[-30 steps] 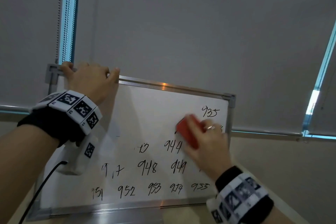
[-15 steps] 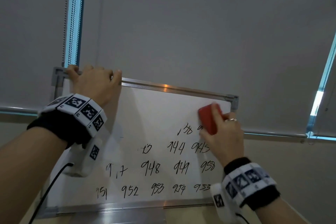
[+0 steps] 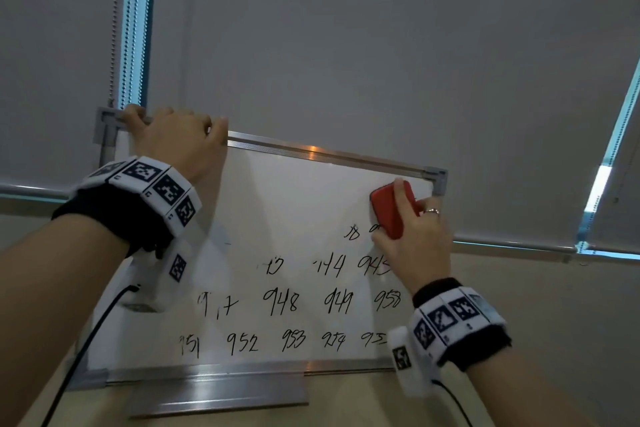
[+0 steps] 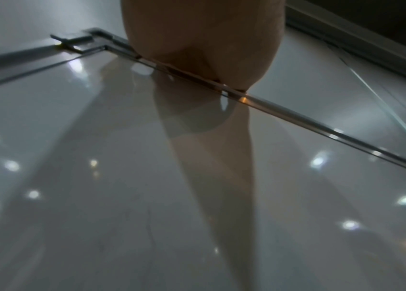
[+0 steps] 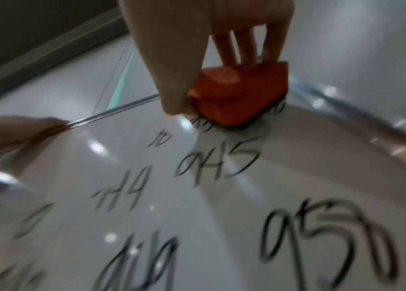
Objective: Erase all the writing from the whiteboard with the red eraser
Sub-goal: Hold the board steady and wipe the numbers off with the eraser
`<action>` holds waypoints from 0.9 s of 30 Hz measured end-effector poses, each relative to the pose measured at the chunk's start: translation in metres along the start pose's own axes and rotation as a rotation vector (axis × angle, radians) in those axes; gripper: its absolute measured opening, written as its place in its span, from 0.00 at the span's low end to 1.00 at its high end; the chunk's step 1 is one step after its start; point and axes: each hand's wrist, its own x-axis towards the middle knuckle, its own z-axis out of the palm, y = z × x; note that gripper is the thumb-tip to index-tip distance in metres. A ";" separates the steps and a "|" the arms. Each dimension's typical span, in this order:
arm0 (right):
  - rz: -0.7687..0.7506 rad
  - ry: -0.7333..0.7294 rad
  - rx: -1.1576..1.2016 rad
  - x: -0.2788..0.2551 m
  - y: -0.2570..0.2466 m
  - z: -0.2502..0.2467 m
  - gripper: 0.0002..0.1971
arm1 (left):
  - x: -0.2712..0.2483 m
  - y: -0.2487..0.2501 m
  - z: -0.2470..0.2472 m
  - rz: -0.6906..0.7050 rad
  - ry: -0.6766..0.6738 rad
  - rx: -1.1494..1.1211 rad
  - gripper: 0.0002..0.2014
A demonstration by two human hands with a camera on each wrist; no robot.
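A small metal-framed whiteboard (image 3: 294, 204) leans upright against a grey blind. Black handwritten numbers (image 3: 280, 303) fill its lower rows; the upper part is wiped, with smudged remnants beside the eraser. My right hand (image 3: 412, 239) grips the red eraser (image 3: 389, 210) and presses it flat on the board near the top right corner. In the right wrist view the eraser (image 5: 236, 96) sits just above the number 945 (image 5: 217, 163). My left hand (image 3: 176, 142) curls over the board's top edge near the left corner, also shown in the left wrist view (image 4: 204, 45).
A grey roller blind (image 3: 346, 45) hangs behind the board, with bright window strips at the left (image 3: 133, 21) and right (image 3: 620, 121). A metal tray (image 3: 218, 392) runs along the board's bottom edge. A bead chain (image 3: 112, 21) hangs at the upper left.
The right hand carried the eraser up and to the right across the board to the top right corner, and the 935 there is gone. The left hand kept its hold on the top edge.
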 end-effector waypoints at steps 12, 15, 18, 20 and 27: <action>-0.219 0.071 -0.060 -0.020 -0.014 0.006 0.37 | -0.001 -0.001 -0.002 0.007 0.009 0.007 0.24; -0.200 0.054 0.003 -0.032 -0.034 0.009 0.40 | 0.003 0.002 -0.009 -0.001 -0.059 0.033 0.22; -0.466 0.009 -0.037 -0.056 -0.056 0.014 0.41 | 0.009 0.014 -0.015 0.042 -0.151 0.012 0.21; -0.594 0.002 -0.056 -0.071 -0.065 0.018 0.41 | 0.011 0.030 -0.013 0.128 -0.199 -0.072 0.19; -0.337 0.037 -0.095 -0.040 -0.026 0.013 0.25 | 0.006 0.052 0.000 0.224 -0.200 -0.169 0.20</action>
